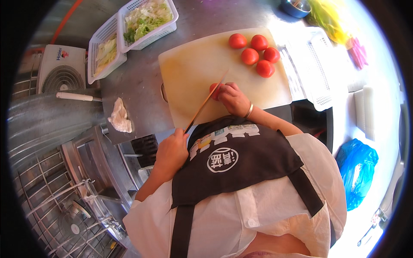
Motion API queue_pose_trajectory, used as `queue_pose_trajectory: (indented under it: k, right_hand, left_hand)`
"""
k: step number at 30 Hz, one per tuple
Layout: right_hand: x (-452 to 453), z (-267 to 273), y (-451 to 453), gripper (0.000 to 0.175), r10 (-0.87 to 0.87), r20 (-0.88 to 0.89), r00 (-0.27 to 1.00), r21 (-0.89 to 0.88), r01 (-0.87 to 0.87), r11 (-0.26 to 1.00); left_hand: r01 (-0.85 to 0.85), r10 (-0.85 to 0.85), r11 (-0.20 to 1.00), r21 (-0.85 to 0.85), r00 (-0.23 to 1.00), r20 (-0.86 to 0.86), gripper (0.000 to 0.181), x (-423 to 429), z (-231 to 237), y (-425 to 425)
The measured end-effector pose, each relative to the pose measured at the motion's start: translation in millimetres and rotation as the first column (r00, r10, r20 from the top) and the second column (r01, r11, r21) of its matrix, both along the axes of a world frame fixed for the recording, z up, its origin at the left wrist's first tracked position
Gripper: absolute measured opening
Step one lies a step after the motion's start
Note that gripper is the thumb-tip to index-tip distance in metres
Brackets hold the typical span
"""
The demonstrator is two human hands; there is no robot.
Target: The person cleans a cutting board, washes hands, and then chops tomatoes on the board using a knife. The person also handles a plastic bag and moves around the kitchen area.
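Observation:
My left hand [172, 151] grips the handle of a kitchen knife [204, 103] near the close edge of a pale cutting board [190, 77]. The thin blade points up and to the right, edge-on to the view. It lies over or against a red tomato [213, 90]; whether it has cut in cannot be told. My right hand [233, 98], with a bracelet at the wrist, holds this tomato from the right, fingers curled over it. Several whole tomatoes [250, 56] stand together at the board's far right.
Two white plastic baskets of cut leafy vegetables [148, 24] stand at the far left. A crumpled cloth [120, 116] lies on the metal table [142, 87]. Right of the board is a white basket [317, 71]; a blue bowl [296, 8] and yellow plastic bag [329, 19] are beyond.

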State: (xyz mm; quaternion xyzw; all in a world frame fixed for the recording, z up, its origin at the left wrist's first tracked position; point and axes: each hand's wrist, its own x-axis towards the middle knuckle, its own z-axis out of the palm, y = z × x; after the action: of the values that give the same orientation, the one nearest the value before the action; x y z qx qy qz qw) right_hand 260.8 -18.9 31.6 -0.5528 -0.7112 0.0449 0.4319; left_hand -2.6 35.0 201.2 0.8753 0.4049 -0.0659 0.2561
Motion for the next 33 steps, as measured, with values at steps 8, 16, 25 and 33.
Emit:
queue_pose_trajectory:
  k: [8, 16, 25, 33]
  right_hand:
    - [-3, -6, 1, 0.012, -0.007, -0.039, 0.999, -0.002, 0.007, 1.000]
    - [2, -13, 0, 0.018, 0.041, -0.022, 0.999, -0.018, -0.041, 0.999]
    - [3, -16, 13, 0.025, -0.207, -0.028, 0.978, 0.022, 0.207, 0.978]
    - [37, 17, 6, 0.020, -0.532, -0.039, 0.846, -0.004, 0.532, 0.846]
  left_hand:
    - [0.024, -0.030, 0.998, -0.058, 0.996, -0.089, 0.022, 20, -5, 5]
    - [0.066, -0.066, 0.998, -0.016, 0.997, 0.031, 0.021, 69, -90, 23]
    - [-0.024, 0.018, 1.000, 0.020, 0.970, 0.241, 0.022, 54, -107, 26]
    - [-0.250, 0.403, 0.878, -0.409, 0.846, 0.348, 0.023, 27, -76, 33]
